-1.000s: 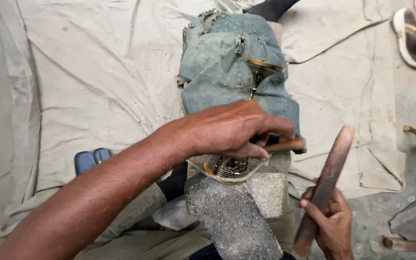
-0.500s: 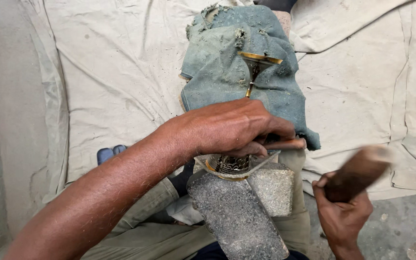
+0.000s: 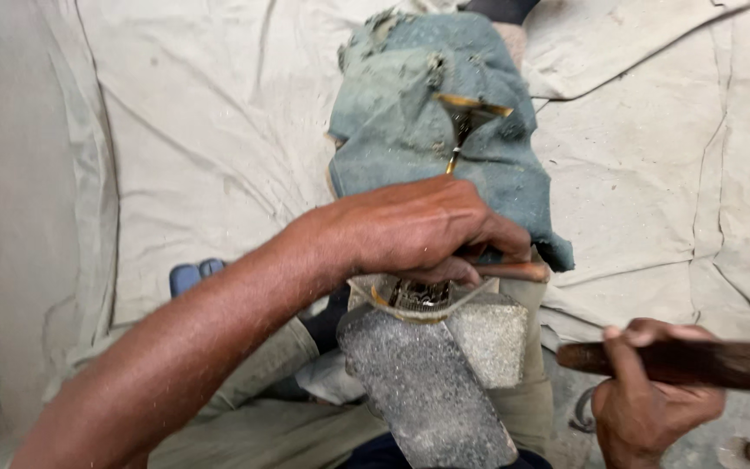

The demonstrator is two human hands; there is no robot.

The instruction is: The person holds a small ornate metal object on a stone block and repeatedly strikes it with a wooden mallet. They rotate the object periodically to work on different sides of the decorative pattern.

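While the left hand [image 3: 418, 230] was clamped over a small brass-coloured workpiece [image 3: 418, 295] seated on the grey stone block [image 3: 427, 391], its fingers [image 3: 488, 234] were curled tight around a thin wooden-handled tool [image 3: 514, 271] just above the block. The right hand [image 3: 653, 399], right of the block, gripped a dark wooden bar [image 3: 696, 363] in a closed fist. Risk, as judged: a misaligned blow from the bar could strike the left knuckles or skid the workpiece off the block, since the hand hid most of it. Count: two hands, one bar, one block, one paler stone [image 3: 492, 334] beside it, one green cloth bundle [image 3: 427, 113] beyond it, one blue object [image 3: 194, 276] to its left
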